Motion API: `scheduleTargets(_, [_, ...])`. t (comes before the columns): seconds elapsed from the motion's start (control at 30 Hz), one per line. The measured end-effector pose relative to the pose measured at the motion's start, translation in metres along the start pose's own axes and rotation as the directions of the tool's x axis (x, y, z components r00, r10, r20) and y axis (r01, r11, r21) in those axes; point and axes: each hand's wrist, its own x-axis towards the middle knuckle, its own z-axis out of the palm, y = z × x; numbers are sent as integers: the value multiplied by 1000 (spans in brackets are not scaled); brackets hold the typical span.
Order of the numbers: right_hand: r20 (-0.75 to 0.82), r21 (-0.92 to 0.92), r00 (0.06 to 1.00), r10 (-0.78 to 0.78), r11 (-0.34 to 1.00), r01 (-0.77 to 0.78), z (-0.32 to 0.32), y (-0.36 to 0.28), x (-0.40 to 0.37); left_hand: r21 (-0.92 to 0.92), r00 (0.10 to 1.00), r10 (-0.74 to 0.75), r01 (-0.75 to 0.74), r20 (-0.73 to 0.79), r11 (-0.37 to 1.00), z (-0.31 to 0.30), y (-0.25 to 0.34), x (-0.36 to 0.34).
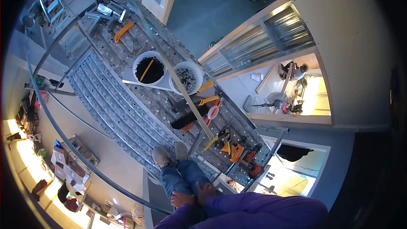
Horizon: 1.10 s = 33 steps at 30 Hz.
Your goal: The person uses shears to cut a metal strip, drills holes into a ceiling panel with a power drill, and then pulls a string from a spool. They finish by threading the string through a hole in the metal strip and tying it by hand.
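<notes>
Left hand: the left hand (182, 198) lies on the jeans (180, 178) at the knee, its grip loose and holding nothing.
Right hand: the right hand (206, 191) rests just beside the left one on the other knee, fingers spread over the cloth, its grip slack and also holding nothing.
Sleeves: purple sleeves (254, 210) run in from the bottom edge to both hands.
Jeans: blue, at the bottom middle of the view, reaching from the hands up to the shoes.
Shoes: two pale shoes (162, 157) stand side by side on the scaffold platform (110, 101), a perforated metal deck that runs diagonally across the view.
First bucket: a white bucket (135, 64) sits on the platform well ahead of the shoes, filled with black screws (156, 73); an orange stick (146, 70) lies slanted on top of them.
Second bucket: a white bucket (199, 74) stands just beside the first, holding silvery screws (186, 80).
Rail: a long metal rail (169, 65) crosses in front of both buckets.
Loose tools: an orange knife (124, 32) lies beyond the buckets; yellow-handled tools (208, 100) lie nearer to the shoes, and orange-and-black power tools (236, 152) lie at the platform's end, near the right hand.
Below: a room floor with clutter shows around the platform.
</notes>
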Motion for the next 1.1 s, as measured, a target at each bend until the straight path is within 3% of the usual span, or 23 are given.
scheduleTargets(0.3, [-123,-54,990,-67,997,61,8,-6,-5,13,996,31,-30,-85,999,24,-2,4])
scheduleTargets(0.4, [-131,-93,989,-69,994,57,4,-7,-6,-10,999,35,-35,-20,999,15,-2,1])
scheduleTargets(1.1, [-322,-170,941,-99,984,45,27,20,5,22,997,13,-11,-70,1000,28,21,-3])
